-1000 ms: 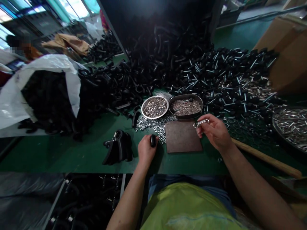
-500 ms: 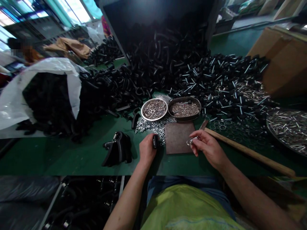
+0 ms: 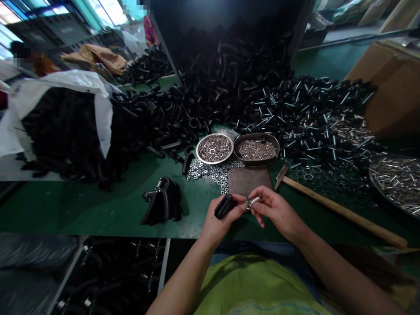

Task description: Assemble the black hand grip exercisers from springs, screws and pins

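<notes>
My left hand is closed around a small black part, its thumb and a finger reaching toward the metal piece. In my right hand a small shiny metal piece is pinched between the fingertips. Both hands meet at this piece, just in front of a dark square plate. Behind the plate stand a round dish of metal bits and an oval tin of small pieces. Loose nuts lie left of the plate.
A hammer lies at the right. Joined black parts stand left of my hands. Piled black parts and black-headed bolts cover the back. A white bag, a cardboard box and a large metal-parts tray flank them.
My left hand has moved right with the black part, which is now tilted. My right hand has moved slightly left, bringing the metal piece to the left fingertips.
</notes>
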Demonstrator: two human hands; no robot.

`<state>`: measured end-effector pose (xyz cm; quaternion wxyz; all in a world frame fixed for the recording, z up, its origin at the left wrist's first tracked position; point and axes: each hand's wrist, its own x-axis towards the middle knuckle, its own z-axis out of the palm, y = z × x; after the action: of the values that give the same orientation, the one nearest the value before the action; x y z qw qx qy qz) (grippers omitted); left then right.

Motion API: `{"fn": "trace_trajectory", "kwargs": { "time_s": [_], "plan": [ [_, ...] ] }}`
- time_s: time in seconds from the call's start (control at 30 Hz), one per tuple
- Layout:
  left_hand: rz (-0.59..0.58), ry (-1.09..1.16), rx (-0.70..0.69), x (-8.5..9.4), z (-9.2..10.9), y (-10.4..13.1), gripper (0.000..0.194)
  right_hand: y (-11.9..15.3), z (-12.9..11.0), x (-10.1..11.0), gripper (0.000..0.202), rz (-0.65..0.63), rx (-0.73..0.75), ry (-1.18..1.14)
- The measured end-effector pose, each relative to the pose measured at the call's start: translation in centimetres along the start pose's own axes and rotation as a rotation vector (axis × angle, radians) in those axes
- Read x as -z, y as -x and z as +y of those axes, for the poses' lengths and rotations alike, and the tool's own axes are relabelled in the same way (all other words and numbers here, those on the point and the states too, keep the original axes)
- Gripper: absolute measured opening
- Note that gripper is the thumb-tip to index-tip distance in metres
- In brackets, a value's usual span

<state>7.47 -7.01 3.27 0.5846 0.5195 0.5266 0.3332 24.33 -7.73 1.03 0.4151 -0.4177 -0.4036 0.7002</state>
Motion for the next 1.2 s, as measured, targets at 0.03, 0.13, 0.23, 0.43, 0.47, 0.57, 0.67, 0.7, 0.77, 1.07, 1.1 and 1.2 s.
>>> {"fn": "trace_trajectory", "kwargs": {
  "time_s": [0.03, 0.13, 0.23, 0.43, 0.47, 0.57, 0.67, 0.7, 0.77, 1.07, 1.1, 1.2],
  "plan": [
    [-0.003, -0.013, -0.01, 0.1, -0.1, 0.0, 0.019, -0.1, 0.1, 0.0, 0.024, 0.009, -0.01, -0.02],
    [-0.011, -0.081, -0.135, 0.5, -0.8, 0.0, 0.017, -0.4, 0.2, 0.1, 0.024, 0.064, 0.008, -0.016],
    [-0.014, -0.173, -0.197, 0.3, -1.7, -0.1, 0.018, -0.6, -0.2, 0.4, 0.023, 0.166, 0.09, 0.168],
    [-0.067, 0.202, 0.22, -2.3, -3.0, -1.1, 0.026, -0.1, -2.0, 0.4, 0.021, 0.223, 0.156, 0.37],
    [-0.09, 0.28, 0.24, -2.8, -3.0, -1.3, 0.024, 0.1, -2.2, 0.2, 0.021, 0.211, 0.164, 0.355],
    [-0.141, 0.424, 0.275, -3.7, -2.9, -1.6, 0.024, 0.5, -2.4, -0.3, 0.019, 0.199, 0.195, 0.38],
    [-0.137, 0.456, 0.282, -4.0, -2.5, -1.6, 0.026, 0.6, -2.1, -0.4, 0.019, 0.212, 0.216, 0.534],
    [-0.135, 0.454, 0.276, -4.0, -2.3, -1.6, 0.026, 0.6, -2.1, -0.4, 0.018, 0.216, 0.223, 0.592],
    [-0.126, 0.418, 0.246, -4.1, -1.9, -1.3, 0.026, 0.6, -2.0, -0.4, 0.018, 0.218, 0.249, 0.685],
    [-0.209, 0.0, 0.038, -3.7, -1.6, 0.0, 0.037, 0.3, -1.8, 2.1, 0.019, 0.174, 0.166, 0.644],
    [-0.303, 0.061, 0.065, -3.5, -1.7, 0.2, 0.039, 0.3, -2.0, 3.4, 0.019, 0.158, 0.143, 0.649],
    [-0.42, 0.292, 0.197, -2.9, -2.0, 0.3, 0.047, 0.3, -2.8, 8.4, 0.018, 0.399, 0.17, 0.908]
  ]
}}
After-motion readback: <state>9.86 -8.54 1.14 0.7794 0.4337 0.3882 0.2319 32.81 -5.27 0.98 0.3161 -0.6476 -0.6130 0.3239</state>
